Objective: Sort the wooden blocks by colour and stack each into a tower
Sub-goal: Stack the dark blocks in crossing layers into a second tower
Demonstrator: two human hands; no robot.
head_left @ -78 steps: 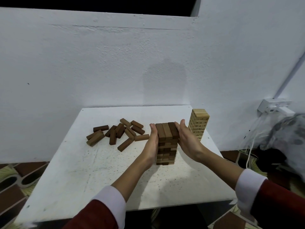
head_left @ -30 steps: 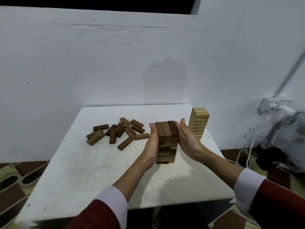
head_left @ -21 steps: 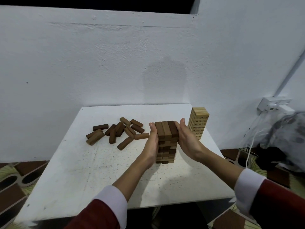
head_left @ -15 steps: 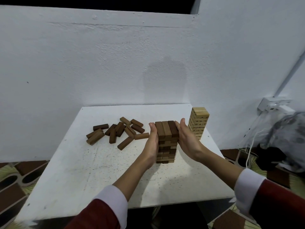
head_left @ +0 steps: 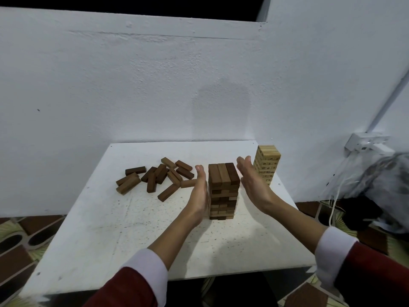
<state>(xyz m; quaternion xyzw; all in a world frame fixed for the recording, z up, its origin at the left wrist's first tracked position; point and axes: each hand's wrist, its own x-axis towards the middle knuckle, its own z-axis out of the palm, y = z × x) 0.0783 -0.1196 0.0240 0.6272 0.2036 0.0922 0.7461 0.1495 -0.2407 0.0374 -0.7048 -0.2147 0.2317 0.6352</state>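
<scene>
A tower of dark brown wooden blocks (head_left: 224, 191) stands in the middle of the white table (head_left: 124, 231). My left hand (head_left: 199, 193) is held flat and upright just left of it, close to or grazing its side. My right hand (head_left: 252, 182) is flat with straight fingers, a small gap away from the tower's right side. Several loose dark brown blocks (head_left: 161, 177) lie scattered to the left. A finished tower of pale blocks (head_left: 266, 163) stands at the table's far right edge, behind my right hand.
A white wall rises right behind the table. A white power strip (head_left: 367, 144) with cables and a grey-black bundle (head_left: 380, 191) sit off the table to the right. Patterned floor tiles show around the table's front and sides.
Both hands pressed against the brown tower's sides earlier. Now they have spread apart, the right hand clearly off the tower. The tower stays upright and the loose blocks have not moved.
</scene>
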